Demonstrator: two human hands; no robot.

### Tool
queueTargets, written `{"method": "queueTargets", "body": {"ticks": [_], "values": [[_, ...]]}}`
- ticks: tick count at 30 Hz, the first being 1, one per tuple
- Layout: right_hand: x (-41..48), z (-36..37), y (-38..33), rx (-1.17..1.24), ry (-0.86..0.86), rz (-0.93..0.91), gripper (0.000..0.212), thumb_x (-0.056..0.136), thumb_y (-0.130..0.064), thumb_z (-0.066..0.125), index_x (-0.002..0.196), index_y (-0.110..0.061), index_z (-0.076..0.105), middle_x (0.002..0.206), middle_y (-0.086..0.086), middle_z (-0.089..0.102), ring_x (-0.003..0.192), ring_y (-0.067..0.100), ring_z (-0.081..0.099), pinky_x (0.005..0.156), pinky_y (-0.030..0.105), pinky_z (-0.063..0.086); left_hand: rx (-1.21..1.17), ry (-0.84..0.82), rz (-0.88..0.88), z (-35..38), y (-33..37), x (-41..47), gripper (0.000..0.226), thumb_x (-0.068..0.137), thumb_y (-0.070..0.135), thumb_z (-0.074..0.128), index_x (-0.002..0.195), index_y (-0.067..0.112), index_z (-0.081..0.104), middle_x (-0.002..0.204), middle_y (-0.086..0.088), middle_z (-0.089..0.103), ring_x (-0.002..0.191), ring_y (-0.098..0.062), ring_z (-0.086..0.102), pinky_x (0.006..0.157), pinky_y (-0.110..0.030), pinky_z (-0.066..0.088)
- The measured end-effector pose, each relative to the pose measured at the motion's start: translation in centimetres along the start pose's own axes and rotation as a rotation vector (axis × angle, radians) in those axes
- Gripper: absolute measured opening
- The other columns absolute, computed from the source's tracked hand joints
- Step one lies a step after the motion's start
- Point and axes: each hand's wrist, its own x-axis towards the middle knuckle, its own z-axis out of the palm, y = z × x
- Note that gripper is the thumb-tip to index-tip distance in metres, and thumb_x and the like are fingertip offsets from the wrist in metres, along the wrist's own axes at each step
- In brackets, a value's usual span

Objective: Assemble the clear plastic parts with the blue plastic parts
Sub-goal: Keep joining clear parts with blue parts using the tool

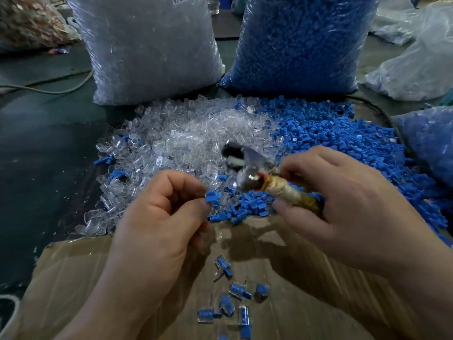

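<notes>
My left hand (161, 217) pinches a small blue plastic part (212, 195) between thumb and fingers, with what looks like a clear piece right above it. My right hand (343, 204) grips the wrapped handle of a small hammer (259, 177), whose blurred metal head points left toward the blue part. Behind the hands lie a heap of loose clear parts (176, 138) and a heap of loose blue parts (331, 133). Several joined clear-and-blue pieces (232, 295) lie on the cardboard sheet (98, 278) below my hands.
A big bag of clear parts (147, 45) and a big bag of blue parts (301, 40) stand upright at the back. More plastic bags (421, 65) lie at the right. A cable (49, 90) crosses the dark table at the left.
</notes>
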Motion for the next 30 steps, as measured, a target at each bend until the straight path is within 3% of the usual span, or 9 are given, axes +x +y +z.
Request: {"method": "queueTargets", "body": {"ticks": [8, 13, 17, 21, 26, 30], "values": [[-0.24, 0.35, 0.20, -0.136, -0.105, -0.049, 0.051, 0.074, -0.058, 0.047, 0.117, -0.034, 0.055, 0.100, -0.013, 0.055, 0.093, 0.013, 0.051, 0.071, 0.025, 0.040, 0.056, 0.000, 0.100, -0.41, -0.08, 0.09, 0.031, 0.087, 0.000, 0.068, 0.083, 0.030, 0.071, 0.065, -0.002, 0.066, 0.049, -0.010, 0.057, 0.043, -0.020, 0.049], [-0.30, 0.48, 0.30, -0.089, -0.108, -0.060, 0.049, 0.076, -0.060, 0.046, 0.119, -0.038, 0.051, 0.102, -0.017, 0.052, 0.096, 0.009, 0.049, 0.075, 0.026, 0.044, 0.087, 0.003, 0.131, -0.68, -0.32, 0.21, 0.015, 0.077, 0.022, 0.069, 0.086, 0.034, 0.070, 0.067, 0.001, 0.067, 0.051, -0.008, 0.059, 0.046, -0.020, 0.049], [-0.34, 0.67, 0.29, -0.083, -0.099, -0.068, 0.049, 0.076, -0.060, 0.047, 0.121, -0.039, 0.049, 0.104, -0.019, 0.051, 0.097, 0.008, 0.048, 0.077, 0.025, 0.045, 0.124, -0.003, 0.148, -0.80, -0.46, 0.26, 0.017, 0.075, 0.025, 0.071, 0.089, 0.035, 0.070, 0.069, 0.003, 0.067, 0.054, -0.007, 0.060, 0.048, -0.019, 0.051], [-0.39, 0.86, -0.02, -0.079, -0.109, -0.078, 0.053, 0.076, -0.062, 0.044, 0.123, -0.038, 0.049, 0.104, -0.018, 0.052, 0.097, 0.010, 0.049, 0.078, 0.029, 0.048, 0.200, 0.000, 0.165, -0.95, -0.50, 0.06, 0.027, 0.069, 0.046, 0.066, 0.095, 0.038, 0.069, 0.073, 0.005, 0.068, 0.056, -0.009, 0.061, 0.050, -0.022, 0.053], [-0.30, 0.79, -0.02, -0.127, -0.114, -0.087, 0.054, 0.075, -0.061, 0.044, 0.120, -0.034, 0.055, 0.099, -0.015, 0.054, 0.091, 0.013, 0.052, 0.074, 0.031, 0.048, 0.284, 0.006, 0.174, -0.82, -0.30, -0.03, 0.028, 0.069, 0.053, 0.063, 0.095, 0.042, 0.067, 0.078, 0.008, 0.070, 0.058, -0.009, 0.063, 0.052, -0.029, 0.055], [-0.09, 0.92, -0.20, -0.157, -0.144, -0.088, 0.047, 0.075, -0.060, 0.041, 0.108, -0.034, 0.060, 0.087, -0.015, 0.054, 0.083, 0.011, 0.051, 0.070, 0.024, 0.037, 0.295, -0.015, 0.164, -0.81, -0.14, -0.25, 0.031, 0.068, 0.054, 0.062, 0.096, 0.040, 0.068, 0.077, 0.005, 0.070, 0.061, -0.016, 0.065, 0.055, -0.043, 0.060]]}}
